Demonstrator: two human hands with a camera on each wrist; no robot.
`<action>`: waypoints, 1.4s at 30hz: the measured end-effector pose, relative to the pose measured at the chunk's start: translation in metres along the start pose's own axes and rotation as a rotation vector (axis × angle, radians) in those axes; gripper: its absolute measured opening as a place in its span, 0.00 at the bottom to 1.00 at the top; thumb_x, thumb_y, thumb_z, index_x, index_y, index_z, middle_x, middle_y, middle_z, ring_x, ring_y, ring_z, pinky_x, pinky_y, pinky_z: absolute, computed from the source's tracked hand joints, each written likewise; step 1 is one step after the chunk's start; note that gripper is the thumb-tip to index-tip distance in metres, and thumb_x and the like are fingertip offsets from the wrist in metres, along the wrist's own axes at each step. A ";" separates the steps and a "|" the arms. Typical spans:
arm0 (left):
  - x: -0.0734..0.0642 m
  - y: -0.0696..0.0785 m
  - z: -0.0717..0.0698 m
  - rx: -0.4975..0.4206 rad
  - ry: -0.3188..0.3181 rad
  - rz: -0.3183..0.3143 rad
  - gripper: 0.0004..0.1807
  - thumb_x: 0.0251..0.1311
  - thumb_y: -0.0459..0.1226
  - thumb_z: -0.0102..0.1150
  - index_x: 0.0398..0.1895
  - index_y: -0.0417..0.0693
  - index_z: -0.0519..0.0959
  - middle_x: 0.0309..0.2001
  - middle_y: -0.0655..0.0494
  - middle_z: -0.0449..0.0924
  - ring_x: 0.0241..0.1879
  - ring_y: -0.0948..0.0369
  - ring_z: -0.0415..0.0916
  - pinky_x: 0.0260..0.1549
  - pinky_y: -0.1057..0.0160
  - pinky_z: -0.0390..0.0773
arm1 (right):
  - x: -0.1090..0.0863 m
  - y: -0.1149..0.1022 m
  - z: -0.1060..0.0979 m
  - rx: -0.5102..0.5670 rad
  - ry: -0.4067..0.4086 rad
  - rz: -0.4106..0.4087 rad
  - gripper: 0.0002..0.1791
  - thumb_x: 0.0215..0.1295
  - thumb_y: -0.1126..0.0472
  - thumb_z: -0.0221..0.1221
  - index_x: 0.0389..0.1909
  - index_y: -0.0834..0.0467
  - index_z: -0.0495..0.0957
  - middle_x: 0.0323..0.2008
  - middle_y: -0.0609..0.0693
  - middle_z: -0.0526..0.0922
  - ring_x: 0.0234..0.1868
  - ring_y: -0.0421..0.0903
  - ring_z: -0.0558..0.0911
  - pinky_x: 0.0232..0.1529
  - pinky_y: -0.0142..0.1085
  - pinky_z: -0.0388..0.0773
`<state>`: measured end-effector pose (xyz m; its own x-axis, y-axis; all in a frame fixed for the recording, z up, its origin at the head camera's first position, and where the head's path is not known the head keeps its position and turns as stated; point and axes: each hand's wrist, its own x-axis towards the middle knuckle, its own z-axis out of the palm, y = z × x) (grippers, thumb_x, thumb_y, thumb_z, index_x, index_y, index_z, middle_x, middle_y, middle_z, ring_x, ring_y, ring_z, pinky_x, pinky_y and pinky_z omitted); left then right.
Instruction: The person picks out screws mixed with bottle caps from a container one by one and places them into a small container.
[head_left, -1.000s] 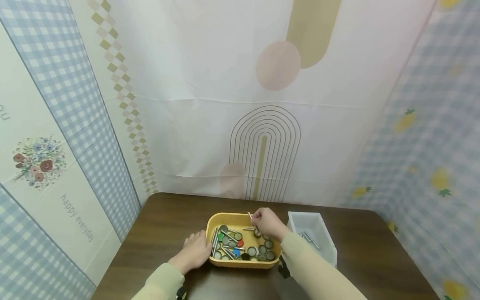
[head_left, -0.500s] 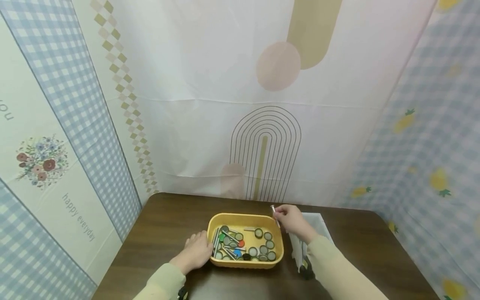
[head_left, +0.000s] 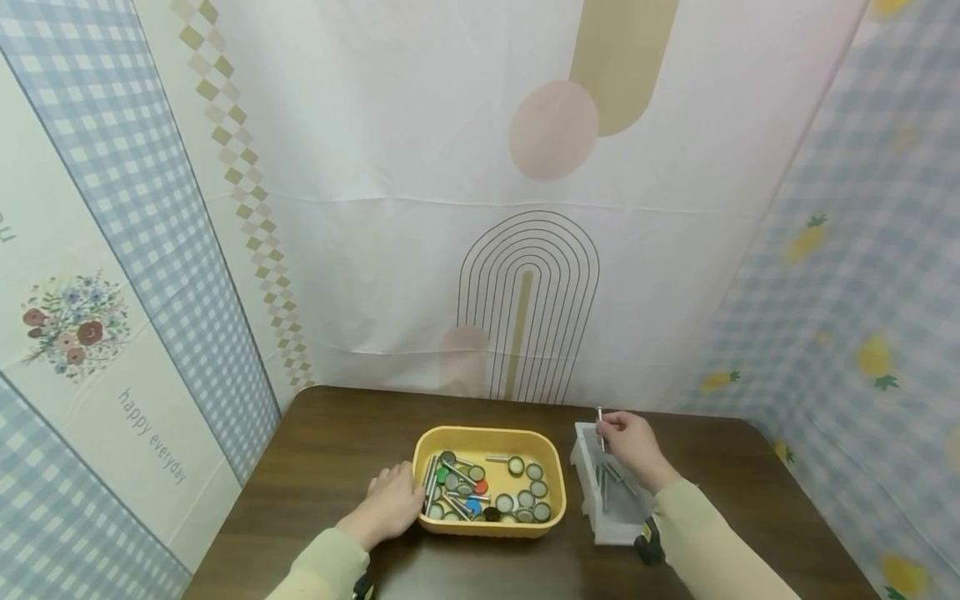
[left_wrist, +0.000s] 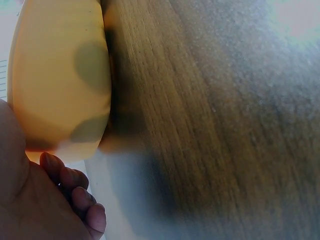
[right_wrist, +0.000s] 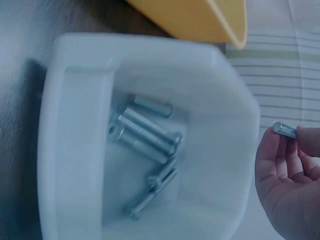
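Note:
My right hand [head_left: 632, 446] pinches a silver metal bolt [right_wrist: 285, 130] between thumb and fingertips, its head pointing up. That hand is over the far end of a white plastic bin [head_left: 618, 534]. Several bolts [right_wrist: 145, 132], some with visible threads, lie inside this bin. My left hand [head_left: 392, 497] rests against the left side of a yellow bin [head_left: 487, 528], its fingers relaxed at the bin's wall in the left wrist view. The yellow bin holds round bottle caps [head_left: 542, 511], mostly showing their undersides, and bolts [head_left: 459, 473] gathered mainly at its left.
Both bins stand on a dark wooden table [head_left: 337, 433], the white one just right of the yellow one. Behind the table hangs a patterned cloth [head_left: 390, 275]. Among the caps are a red cap [head_left: 481, 486] and a blue cap [head_left: 473, 506].
My right hand has carried the bolt rightward from above the yellow bin, across its right rim, to above the white bin. My left hand has stayed at the yellow bin's left side.

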<state>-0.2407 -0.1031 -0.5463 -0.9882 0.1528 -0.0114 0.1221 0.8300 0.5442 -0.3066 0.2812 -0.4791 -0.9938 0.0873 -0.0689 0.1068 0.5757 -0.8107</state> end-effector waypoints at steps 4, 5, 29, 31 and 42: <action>-0.001 0.000 0.000 -0.011 -0.008 0.007 0.19 0.65 0.40 0.48 0.50 0.31 0.70 0.42 0.46 0.73 0.44 0.48 0.69 0.46 0.44 0.65 | -0.004 0.014 -0.001 -0.081 0.002 0.027 0.14 0.68 0.63 0.54 0.45 0.70 0.77 0.34 0.57 0.80 0.34 0.49 0.79 0.33 0.39 0.76; -0.001 0.000 0.000 -0.011 -0.008 0.008 0.19 0.65 0.40 0.48 0.49 0.31 0.70 0.41 0.46 0.73 0.44 0.48 0.69 0.46 0.44 0.65 | -0.004 0.017 -0.001 -0.105 -0.004 0.033 0.12 0.66 0.63 0.54 0.40 0.69 0.78 0.30 0.55 0.79 0.31 0.48 0.77 0.31 0.38 0.74; -0.002 0.001 -0.002 -0.012 0.003 0.007 0.20 0.65 0.40 0.48 0.50 0.31 0.70 0.41 0.46 0.73 0.43 0.48 0.69 0.45 0.44 0.65 | -0.019 0.046 0.012 -0.347 -0.060 0.046 0.16 0.49 0.66 0.54 0.09 0.53 0.61 0.12 0.47 0.65 0.15 0.44 0.64 0.20 0.36 0.63; -0.001 0.001 -0.001 -0.009 0.002 0.005 0.19 0.65 0.41 0.48 0.49 0.33 0.71 0.40 0.47 0.73 0.42 0.48 0.68 0.44 0.45 0.65 | -0.020 0.047 0.013 -0.354 -0.063 0.050 0.15 0.50 0.66 0.54 0.10 0.54 0.62 0.12 0.47 0.66 0.16 0.44 0.65 0.20 0.36 0.63; 0.001 -0.001 0.000 0.001 -0.001 -0.002 0.17 0.66 0.41 0.47 0.47 0.35 0.71 0.38 0.50 0.72 0.41 0.50 0.67 0.43 0.46 0.64 | -0.019 0.049 0.013 -0.344 -0.069 0.052 0.16 0.52 0.64 0.54 0.09 0.53 0.63 0.10 0.46 0.65 0.14 0.43 0.63 0.19 0.35 0.61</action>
<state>-0.2413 -0.1038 -0.5473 -0.9884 0.1514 -0.0137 0.1198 0.8310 0.5432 -0.2829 0.2971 -0.5255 -0.9852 0.0756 -0.1535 0.1501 0.8130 -0.5626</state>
